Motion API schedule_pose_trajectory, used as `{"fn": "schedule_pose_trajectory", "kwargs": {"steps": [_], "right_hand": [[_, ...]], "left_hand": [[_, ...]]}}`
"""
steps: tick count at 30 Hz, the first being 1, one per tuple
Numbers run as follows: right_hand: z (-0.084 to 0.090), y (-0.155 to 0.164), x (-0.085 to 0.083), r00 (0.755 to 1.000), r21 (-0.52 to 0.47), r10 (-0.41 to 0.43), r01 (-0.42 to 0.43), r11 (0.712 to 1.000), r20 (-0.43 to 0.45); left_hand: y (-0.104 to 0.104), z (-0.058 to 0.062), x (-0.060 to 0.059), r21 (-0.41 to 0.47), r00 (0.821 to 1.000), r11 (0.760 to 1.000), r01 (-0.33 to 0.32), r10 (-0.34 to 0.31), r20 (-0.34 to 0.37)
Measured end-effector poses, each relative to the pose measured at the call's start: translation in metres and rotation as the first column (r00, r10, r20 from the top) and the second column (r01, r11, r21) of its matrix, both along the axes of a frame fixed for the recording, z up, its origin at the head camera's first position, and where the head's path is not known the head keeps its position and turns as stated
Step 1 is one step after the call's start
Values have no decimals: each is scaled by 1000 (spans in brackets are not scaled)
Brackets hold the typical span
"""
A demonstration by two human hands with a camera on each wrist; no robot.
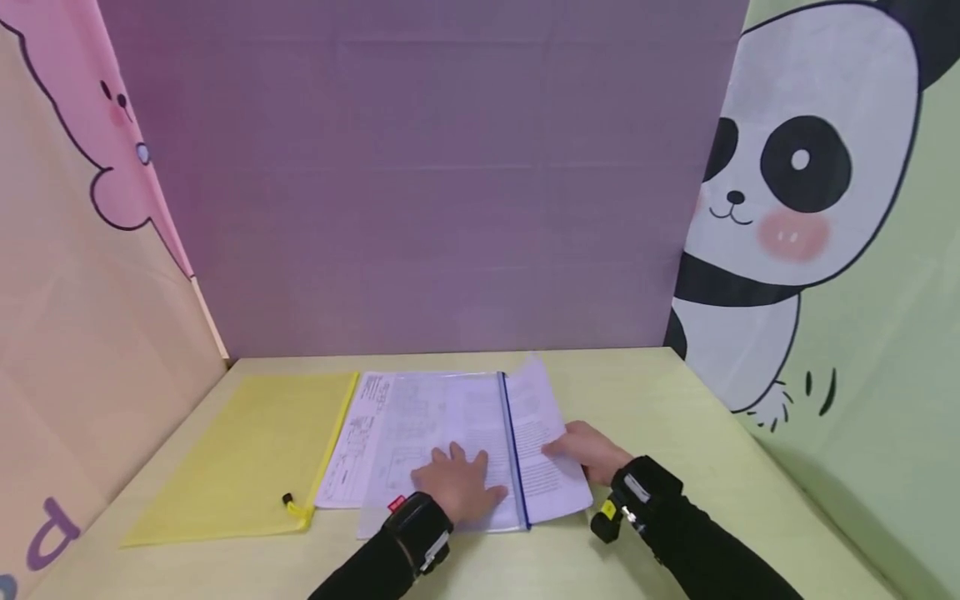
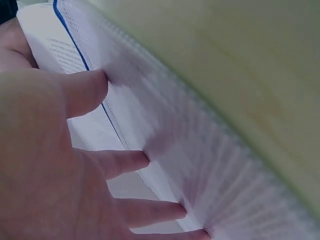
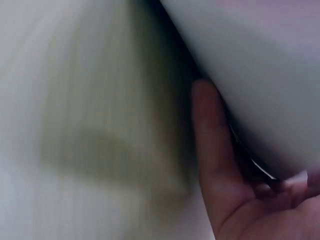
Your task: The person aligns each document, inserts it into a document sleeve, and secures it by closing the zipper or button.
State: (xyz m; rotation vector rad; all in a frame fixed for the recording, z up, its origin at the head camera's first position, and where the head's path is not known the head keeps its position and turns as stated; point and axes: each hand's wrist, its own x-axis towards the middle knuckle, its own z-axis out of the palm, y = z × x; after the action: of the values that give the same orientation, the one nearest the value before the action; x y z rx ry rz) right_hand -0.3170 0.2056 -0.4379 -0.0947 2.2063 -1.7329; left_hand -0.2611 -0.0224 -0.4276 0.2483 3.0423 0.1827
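Purple backdrop [image 1: 442, 175] fills the upper middle, panda print [image 1: 806, 242] at right, pale wood table [image 1: 637, 383] below. Clear pouch [image 1: 423, 400] with a blue zip edge [image 1: 514, 454] lies flat at lower centre; printed paper [image 1: 534, 417] sticks out past that edge, right of centre, one sheet or several, can't tell. Another printed sheet [image 1: 352, 454] shows at the pouch's left, partly covered by it; yellow pouch [image 1: 232, 458] sits lower left, just beside. Left hand [image 1: 459, 483] has its fingers spread wide on the clear pouch, touching, gripping nothing. Right hand [image 1: 596, 452] pinches the printed paper by its right edge, thumb on top; the right wrist view is blurry, but fingers show under the edge. Step in hand looks like shifting the paper through the pouch mouth; in or out, can't tell from this. Next move likely calls for a steady left press, paper kept level and square to the zip edge so corners don't snag or crease.
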Motion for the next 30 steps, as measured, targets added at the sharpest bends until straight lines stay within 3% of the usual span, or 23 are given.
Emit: {"fn": "schedule_pose_trajectory", "kwargs": {"steps": [7,13,22,30], "right_hand": [[-3,20,-5,996,41,-44,41,998,75],[-5,30,-2,995,117,-73,65,991,64],[3,18,2,992,162,-122,116,980,28],[2,5,-2,996,138,-85,81,987,25]], "left_hand": [[-1,0,1,-5,1000,1000,-5,5,19],[0,2,2,5,1000,1000,-7,7,26],[1,0,-2,21,1000,1000,-7,7,20],[0,0,-2,44,999,999,-12,10,31]]}}
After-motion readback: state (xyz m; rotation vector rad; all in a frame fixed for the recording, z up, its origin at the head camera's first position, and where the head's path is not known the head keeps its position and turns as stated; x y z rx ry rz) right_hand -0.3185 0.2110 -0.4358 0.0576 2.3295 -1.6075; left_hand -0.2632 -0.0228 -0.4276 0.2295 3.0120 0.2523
